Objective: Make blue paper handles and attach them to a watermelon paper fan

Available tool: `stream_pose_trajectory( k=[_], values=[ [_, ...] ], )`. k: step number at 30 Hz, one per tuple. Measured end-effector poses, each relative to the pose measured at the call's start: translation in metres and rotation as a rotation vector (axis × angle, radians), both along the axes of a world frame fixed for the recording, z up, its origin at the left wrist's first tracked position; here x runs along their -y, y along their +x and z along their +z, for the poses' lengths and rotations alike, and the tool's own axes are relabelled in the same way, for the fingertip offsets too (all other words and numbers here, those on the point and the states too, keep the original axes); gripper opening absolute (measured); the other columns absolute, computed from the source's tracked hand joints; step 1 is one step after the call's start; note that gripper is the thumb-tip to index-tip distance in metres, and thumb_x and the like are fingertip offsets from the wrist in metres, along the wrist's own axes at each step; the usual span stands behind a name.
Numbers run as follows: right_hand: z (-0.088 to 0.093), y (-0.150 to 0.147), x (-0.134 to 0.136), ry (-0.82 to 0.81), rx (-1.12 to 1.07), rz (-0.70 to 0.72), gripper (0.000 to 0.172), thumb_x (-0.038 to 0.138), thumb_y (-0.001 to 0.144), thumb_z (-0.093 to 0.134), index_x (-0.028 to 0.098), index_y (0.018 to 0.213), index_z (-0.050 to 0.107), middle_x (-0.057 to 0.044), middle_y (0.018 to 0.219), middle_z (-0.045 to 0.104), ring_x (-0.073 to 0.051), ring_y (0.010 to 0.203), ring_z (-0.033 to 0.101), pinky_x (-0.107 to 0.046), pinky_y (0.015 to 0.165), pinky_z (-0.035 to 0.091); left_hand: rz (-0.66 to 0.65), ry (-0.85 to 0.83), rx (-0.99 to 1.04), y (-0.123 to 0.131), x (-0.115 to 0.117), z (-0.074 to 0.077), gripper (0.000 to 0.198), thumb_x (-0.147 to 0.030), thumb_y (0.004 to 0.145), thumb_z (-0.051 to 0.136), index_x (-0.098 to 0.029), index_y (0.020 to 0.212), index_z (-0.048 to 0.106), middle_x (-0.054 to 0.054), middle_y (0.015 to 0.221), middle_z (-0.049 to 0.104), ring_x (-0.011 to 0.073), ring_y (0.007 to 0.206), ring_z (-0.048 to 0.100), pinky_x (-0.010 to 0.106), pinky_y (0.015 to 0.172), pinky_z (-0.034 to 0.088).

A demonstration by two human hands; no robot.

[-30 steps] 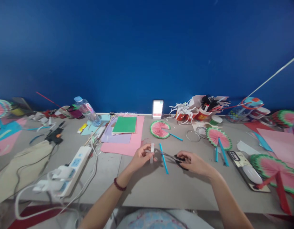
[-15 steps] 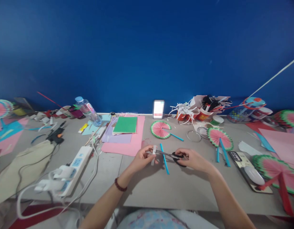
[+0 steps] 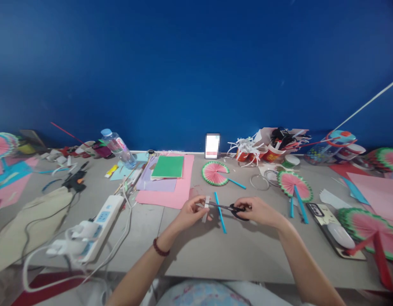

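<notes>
Between the thumb and fingers of my left hand (image 3: 195,210) is a short whitish strip (image 3: 206,209), held upright. My right hand (image 3: 253,208) grips the black handles of a pair of scissors (image 3: 233,208), whose blades point left and reach the strip. A blue stick (image 3: 220,213) lies on the table beneath the blades, between my two hands. Just beyond is a pleated pink and green paper fan (image 3: 214,173) with a single blue stick attached.
Right of my hands lie another watermelon-coloured fan (image 3: 294,185), a phone (image 3: 323,221) and a white mouse (image 3: 340,235). A power strip (image 3: 102,227) with plugs and cables stands at left, near pink sheets (image 3: 164,199) and a green pad (image 3: 167,166). Paper-filled cups (image 3: 272,154) stand behind.
The scissors' handles have come slightly closer together in my right hand. My left hand and the strip stay almost where they were.
</notes>
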State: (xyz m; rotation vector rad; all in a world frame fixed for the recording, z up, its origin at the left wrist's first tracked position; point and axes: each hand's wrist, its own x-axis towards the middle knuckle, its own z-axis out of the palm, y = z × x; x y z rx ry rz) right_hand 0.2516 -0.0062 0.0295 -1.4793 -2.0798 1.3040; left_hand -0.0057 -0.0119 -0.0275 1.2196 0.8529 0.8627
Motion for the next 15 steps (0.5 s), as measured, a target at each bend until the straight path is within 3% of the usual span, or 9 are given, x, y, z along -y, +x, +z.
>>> stream_pose_trajectory(
  k=[15],
  values=[
    [-0.0011, 0.0050, -0.0022, -0.019, 0.007, -0.001, 0.018, 0.032, 0.073, 0.058, 0.017, 0.077, 0.068, -0.001, 0.069, 0.066, -0.013, 0.061, 0.054, -0.023, 0.056, 0.036, -0.011, -0.009, -0.010, 0.0016, 0.0013, 0.0006, 0.044, -0.040, 0.075, 0.067, -0.018, 0.112, 0.056, 0.003, 0.087, 0.059, 0.0158, 0.064, 0.068, 0.019, 0.048, 0.042]
  ],
)
